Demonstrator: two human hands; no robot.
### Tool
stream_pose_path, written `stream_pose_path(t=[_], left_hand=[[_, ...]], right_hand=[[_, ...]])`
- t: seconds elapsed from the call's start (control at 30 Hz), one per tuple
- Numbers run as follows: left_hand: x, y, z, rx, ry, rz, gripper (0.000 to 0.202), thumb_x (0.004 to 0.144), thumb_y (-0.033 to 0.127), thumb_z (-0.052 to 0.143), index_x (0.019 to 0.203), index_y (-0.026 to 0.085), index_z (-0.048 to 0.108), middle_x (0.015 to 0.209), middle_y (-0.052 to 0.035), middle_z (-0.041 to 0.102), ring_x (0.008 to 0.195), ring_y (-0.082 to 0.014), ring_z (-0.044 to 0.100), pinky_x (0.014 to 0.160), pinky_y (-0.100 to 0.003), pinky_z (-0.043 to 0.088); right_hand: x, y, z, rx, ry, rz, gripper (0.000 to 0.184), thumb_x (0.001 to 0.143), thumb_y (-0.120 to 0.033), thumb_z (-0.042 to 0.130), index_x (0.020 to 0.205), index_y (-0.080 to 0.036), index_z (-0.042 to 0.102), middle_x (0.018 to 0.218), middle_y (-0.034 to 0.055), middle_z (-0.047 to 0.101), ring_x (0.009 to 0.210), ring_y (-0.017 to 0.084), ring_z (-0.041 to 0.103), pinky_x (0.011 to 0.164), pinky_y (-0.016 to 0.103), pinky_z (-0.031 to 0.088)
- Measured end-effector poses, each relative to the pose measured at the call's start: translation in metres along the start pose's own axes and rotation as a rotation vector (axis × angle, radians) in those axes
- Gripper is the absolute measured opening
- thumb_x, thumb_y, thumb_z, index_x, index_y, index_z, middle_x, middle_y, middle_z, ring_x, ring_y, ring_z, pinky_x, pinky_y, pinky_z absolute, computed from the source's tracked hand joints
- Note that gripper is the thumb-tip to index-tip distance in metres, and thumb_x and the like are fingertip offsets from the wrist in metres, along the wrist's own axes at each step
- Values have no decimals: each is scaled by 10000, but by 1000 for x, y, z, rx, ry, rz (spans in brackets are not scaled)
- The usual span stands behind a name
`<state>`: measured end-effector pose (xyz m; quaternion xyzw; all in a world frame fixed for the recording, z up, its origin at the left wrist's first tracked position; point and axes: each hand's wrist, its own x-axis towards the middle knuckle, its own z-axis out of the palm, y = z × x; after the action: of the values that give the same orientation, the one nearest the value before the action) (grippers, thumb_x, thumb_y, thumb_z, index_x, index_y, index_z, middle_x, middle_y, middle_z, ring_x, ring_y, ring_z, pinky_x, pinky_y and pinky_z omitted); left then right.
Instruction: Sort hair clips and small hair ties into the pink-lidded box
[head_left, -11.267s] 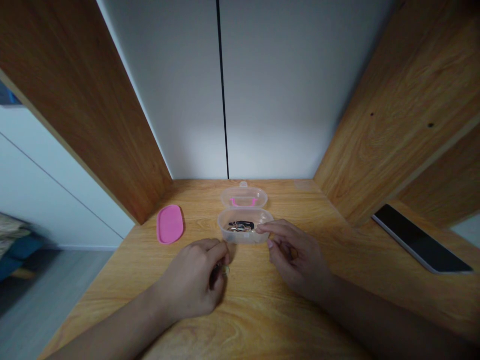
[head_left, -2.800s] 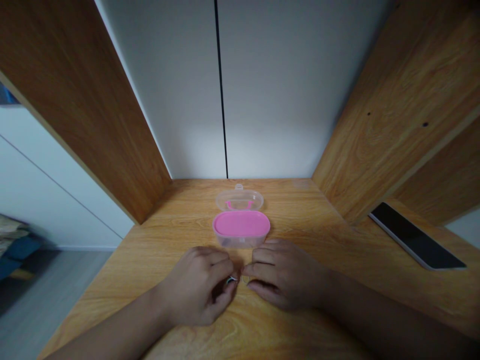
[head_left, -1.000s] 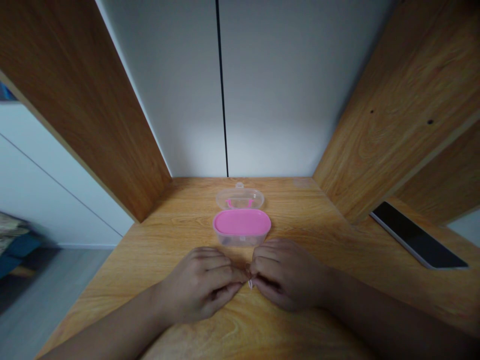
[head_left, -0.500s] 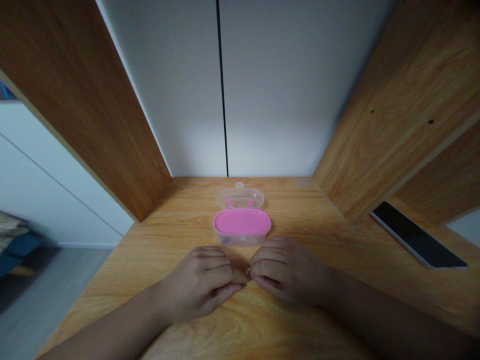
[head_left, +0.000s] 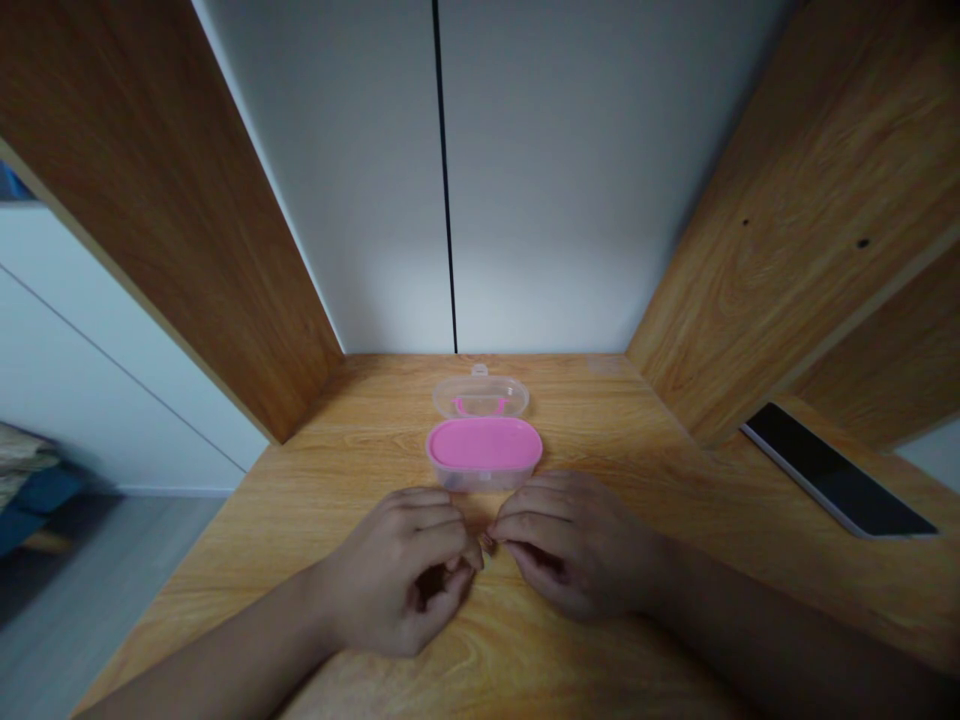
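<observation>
My left hand [head_left: 412, 565] has its fingers curled, with thumb and fingertips close together; what they hold, if anything, is hidden. Facing it, my right hand [head_left: 566, 540] pinches at a small reddish-brown, slightly shiny thing [head_left: 487, 543], too small to make out. This little thing shows in the narrow gap between the two sets of fingertips, just above the wooden tabletop. Right behind the hands stands an oval clear plastic box [head_left: 487, 482] with a pink inner tray or cover [head_left: 484, 443]. Its clear lid [head_left: 480, 385], with a pink handle, lies folded back.
A phone [head_left: 836, 470] with a dark screen lies on the tabletop [head_left: 360, 430] at the right. Wooden side panels [head_left: 172, 200] flank the desk on both sides, and a pale back panel [head_left: 540, 200] rises behind the box.
My fingertips have drawn slightly apart, and the left thumb has shifted down and left. The small thing between them shows more clearly now. The box has not moved.
</observation>
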<state>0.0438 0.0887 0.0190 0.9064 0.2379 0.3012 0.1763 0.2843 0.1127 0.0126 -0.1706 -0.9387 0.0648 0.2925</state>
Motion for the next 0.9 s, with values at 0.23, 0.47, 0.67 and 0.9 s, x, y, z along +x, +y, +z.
stream_pose_path(t=[0.23,0.47,0.67,0.9], left_hand=[[1,-2,2,-4,-39,4,175,803,85,568,918,211,609,721,15,636,705,-154,569,698,-302,427],[0,-3,0,25,-79,-56,118,841,154,618,942,212,603,891,0,687,847,-173,616,789,-324,453],[1,-3,0,103,-104,-113,116,914,265,614,1021,230,642,962,-20,671,923,-193,610,821,-332,468],[0,-6,2,138,-114,-90,63,926,248,582,936,217,636,899,-28,643,861,-193,584,773,-327,448]], right_hand=[[-3,1,1,-48,-2,-31,150,875,-135,563,995,-201,625,909,8,726,794,157,642,722,312,432],[-1,1,-1,-37,-41,-45,146,844,-126,556,954,-186,632,863,20,711,769,157,635,678,311,426],[-1,1,-1,-37,-40,-54,169,825,-115,538,932,-183,650,841,27,702,744,159,627,651,313,413],[1,0,-2,-43,-58,-45,190,834,-113,512,936,-187,654,843,34,707,750,162,628,661,311,409]])
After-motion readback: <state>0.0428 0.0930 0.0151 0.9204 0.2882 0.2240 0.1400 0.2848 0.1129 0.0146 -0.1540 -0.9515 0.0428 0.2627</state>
